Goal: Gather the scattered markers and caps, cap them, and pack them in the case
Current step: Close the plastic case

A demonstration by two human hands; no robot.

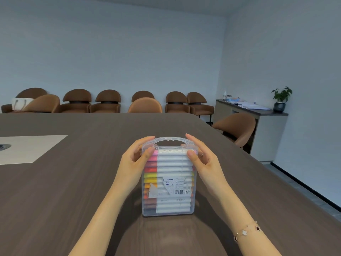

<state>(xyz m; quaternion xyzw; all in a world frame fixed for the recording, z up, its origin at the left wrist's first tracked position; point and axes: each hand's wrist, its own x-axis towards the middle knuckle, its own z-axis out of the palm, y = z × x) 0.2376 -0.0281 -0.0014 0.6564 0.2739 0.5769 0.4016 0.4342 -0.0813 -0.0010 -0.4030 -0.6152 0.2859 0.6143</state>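
Clear plastic walls of the marker case (168, 183) show capped markers (171, 164) stacked inside, each lying crosswise with its long axis left to right, coloured caps toward the left side. The case lies closed on the dark wood table (73, 182), near the person, its long axis running away from them and its handle (168, 142) at the far end. A torn barcode label (175, 186) covers part of its top. The left hand (135, 162) curls round the case's upper left corner, thumb pressed on top, fingers behind. The right hand (202, 158) grips the upper right corner likewise; a bracelet (246, 230) circles that wrist. Farther off, a pale mat (27, 148) lies on the table, brown chairs (107, 101) line the wall, and a potted plant (281, 98) stands on a sideboard (265, 124).
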